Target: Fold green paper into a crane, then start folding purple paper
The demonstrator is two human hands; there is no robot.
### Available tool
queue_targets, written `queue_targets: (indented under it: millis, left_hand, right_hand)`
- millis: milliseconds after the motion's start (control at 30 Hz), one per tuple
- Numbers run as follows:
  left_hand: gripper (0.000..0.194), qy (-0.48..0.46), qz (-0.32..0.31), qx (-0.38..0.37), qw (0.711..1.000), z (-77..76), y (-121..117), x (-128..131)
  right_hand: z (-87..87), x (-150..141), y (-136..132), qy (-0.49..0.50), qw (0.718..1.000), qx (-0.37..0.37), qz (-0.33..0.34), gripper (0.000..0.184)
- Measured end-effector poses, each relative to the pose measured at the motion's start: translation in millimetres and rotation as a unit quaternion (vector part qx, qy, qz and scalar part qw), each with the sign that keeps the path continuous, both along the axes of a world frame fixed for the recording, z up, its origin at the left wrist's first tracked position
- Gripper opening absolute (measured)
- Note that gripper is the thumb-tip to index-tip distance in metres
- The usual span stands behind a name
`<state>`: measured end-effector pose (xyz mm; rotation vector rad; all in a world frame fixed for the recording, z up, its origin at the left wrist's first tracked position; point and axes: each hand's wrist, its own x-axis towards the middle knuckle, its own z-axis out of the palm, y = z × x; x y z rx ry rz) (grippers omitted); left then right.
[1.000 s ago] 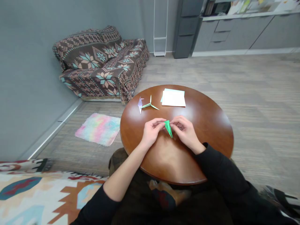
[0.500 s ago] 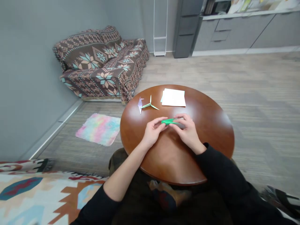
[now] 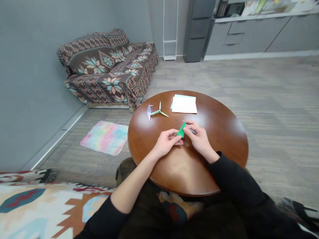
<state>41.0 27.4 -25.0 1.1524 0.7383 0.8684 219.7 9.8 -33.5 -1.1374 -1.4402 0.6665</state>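
A narrow folded piece of green origami paper (image 3: 181, 130) stands tilted up and to the right between my hands, above the round wooden table (image 3: 189, 176). My right hand (image 3: 198, 138) pinches it with its fingers. My left hand (image 3: 168, 142) is closed around its lower end, and the fingertips partly hide that end. Beyond them lie a pale green paper crane (image 3: 159, 112) and a lilac paper crane (image 3: 149, 112). A stack of white sheets (image 3: 184, 105) with a pale blue sheet under it lies at the table's far side.
A rainbow-dyed fuzzy mat (image 3: 104, 138) lies on the floor left of the table. A patterned sofa (image 3: 107, 73) stands in the far corner. Grey cabinets (image 3: 249, 36) and a white wire rack (image 3: 170, 30) line the back. A patterned cloth (image 3: 37, 205) fills the lower left.
The green paper has turned from lying sideways between my fingers to pointing up and right. One second ago it pointed downward. My left hand has moved slightly toward my body.
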Motion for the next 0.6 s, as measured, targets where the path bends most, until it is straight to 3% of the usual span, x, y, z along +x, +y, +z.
queue_targets:
  millis: [200, 600]
  left_hand:
    - [0.034, 0.008, 0.075, 0.017, 0.997, 0.4, 2.3, -1.9]
    - [0.038, 0.045, 0.094, 0.019, 0.994, -1.1, -4.7, 3.5]
  right_hand:
    - [4.3, -6.6, -6.6, -0.154, 0.984, 0.077, -0.054, 0.005]
    - [2.7, -7.1, -8.6, -0.297, 0.93, 0.192, -0.105, 0.007]
